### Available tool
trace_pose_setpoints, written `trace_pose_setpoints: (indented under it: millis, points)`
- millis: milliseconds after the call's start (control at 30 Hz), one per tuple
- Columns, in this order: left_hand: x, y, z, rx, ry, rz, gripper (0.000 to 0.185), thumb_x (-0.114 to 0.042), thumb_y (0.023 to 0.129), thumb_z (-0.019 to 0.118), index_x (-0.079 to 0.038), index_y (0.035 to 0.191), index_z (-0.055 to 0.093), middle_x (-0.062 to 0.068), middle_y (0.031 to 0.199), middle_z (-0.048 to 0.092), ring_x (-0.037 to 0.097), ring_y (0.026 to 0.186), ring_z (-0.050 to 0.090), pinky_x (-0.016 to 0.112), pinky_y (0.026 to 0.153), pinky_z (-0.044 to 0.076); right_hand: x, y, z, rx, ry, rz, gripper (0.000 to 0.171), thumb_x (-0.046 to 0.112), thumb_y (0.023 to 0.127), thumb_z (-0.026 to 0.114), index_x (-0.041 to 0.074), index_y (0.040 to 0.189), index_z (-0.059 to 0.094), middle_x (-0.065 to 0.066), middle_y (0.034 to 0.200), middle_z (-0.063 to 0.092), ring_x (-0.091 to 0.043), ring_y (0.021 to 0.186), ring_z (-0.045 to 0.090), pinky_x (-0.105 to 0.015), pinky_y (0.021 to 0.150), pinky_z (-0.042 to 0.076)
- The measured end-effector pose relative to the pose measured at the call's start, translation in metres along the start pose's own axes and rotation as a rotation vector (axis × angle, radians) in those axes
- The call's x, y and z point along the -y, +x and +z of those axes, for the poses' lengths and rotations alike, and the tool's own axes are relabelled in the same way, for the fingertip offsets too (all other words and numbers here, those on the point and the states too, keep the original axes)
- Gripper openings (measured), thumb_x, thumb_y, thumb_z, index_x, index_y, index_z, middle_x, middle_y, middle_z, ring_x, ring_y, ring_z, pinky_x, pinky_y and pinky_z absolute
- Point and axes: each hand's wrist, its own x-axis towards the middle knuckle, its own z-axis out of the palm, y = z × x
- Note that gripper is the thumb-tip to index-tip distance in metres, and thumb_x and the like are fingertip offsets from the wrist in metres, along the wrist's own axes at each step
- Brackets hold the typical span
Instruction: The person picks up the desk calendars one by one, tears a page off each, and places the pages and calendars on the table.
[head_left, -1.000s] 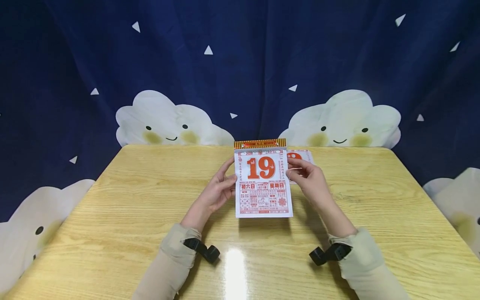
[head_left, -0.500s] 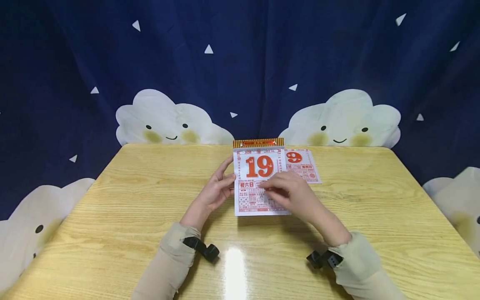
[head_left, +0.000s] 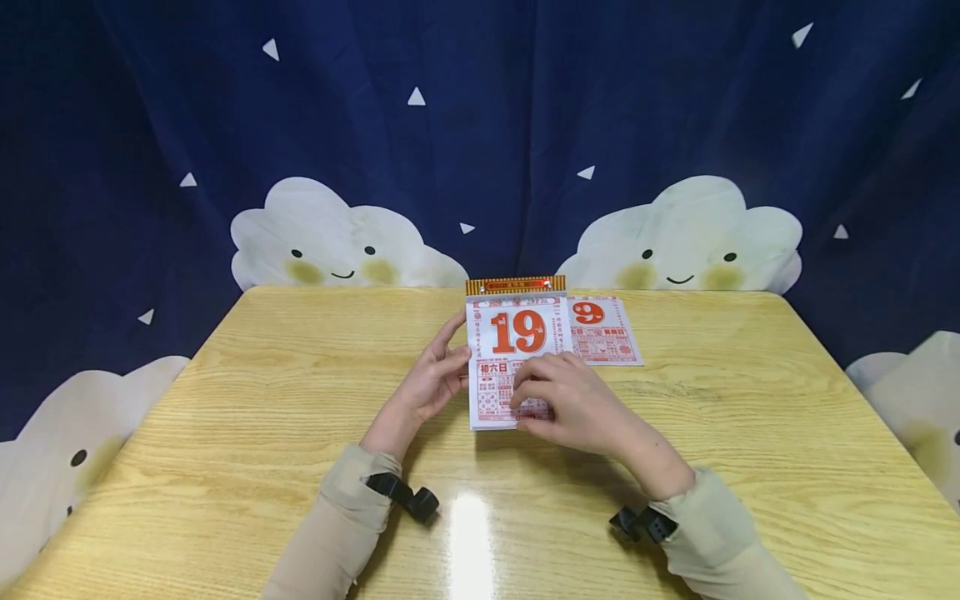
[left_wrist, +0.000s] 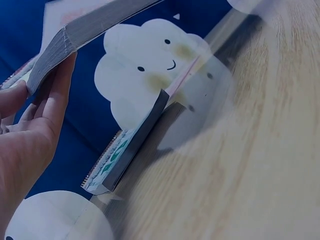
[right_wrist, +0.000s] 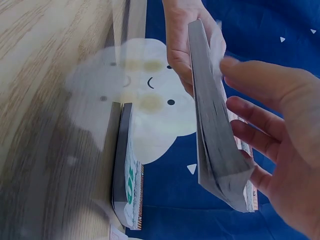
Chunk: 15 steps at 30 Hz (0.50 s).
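A tear-off calendar (head_left: 513, 333) with a large red 19 is held above the table in the head view. My left hand (head_left: 431, 379) grips its left edge, thumb in front and the other fingers behind. Across the lower right of the top page lies my right hand (head_left: 573, 400), fingers bent, thumb by the bottom edge. In the right wrist view, a gap shows between my right thumb and fingers (right_wrist: 257, 117), beside the pad's thick grey page edges. Behind it a red-printed sheet (head_left: 603, 337) with a 9 is partly covered.
A second pad (right_wrist: 122, 165) with green print lies on the wooden table (head_left: 300, 375) in both wrist views; the head view hides it. A dark blue curtain (head_left: 480, 108) with white clouds hangs behind the table's far edge.
My right hand has moved from the calendar's right edge to the lower part of its front, uncovering more of the sheet with the 9. My left hand keeps its grip.
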Motion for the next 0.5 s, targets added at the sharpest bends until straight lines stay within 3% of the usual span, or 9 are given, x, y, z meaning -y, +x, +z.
trace_pose_setpoints:
  millis: [267,500]
  points:
    - [0.0002,-0.0009,-0.0008,0.006,-0.006,0.002,0.062,0.005,0.093,0.032,-0.016,0.147,0.01,0.002,0.095,0.068,0.015,0.08,0.063,0.027,0.072,0.052,0.0027,0.0009,0.0024,-0.022,0.012,0.001,0.004,0.019,0.075,0.069,0.021,0.078,0.068,0.01,0.085,0.057,-0.009,0.083,0.052,-0.03,0.078,0.044]
    - [0.0008,-0.001,-0.0016,0.012,-0.014,-0.013,0.061,0.004,0.094,0.031,-0.018,0.147,0.01,0.003,0.1,0.067,0.016,0.082,0.063,0.027,0.071,0.052,0.0043,0.0007,0.0005,-0.213,0.161,0.168,0.008,0.007,0.075,0.058,0.015,0.077,0.06,0.011,0.067,0.052,-0.002,0.057,0.041,-0.016,0.05,0.036]
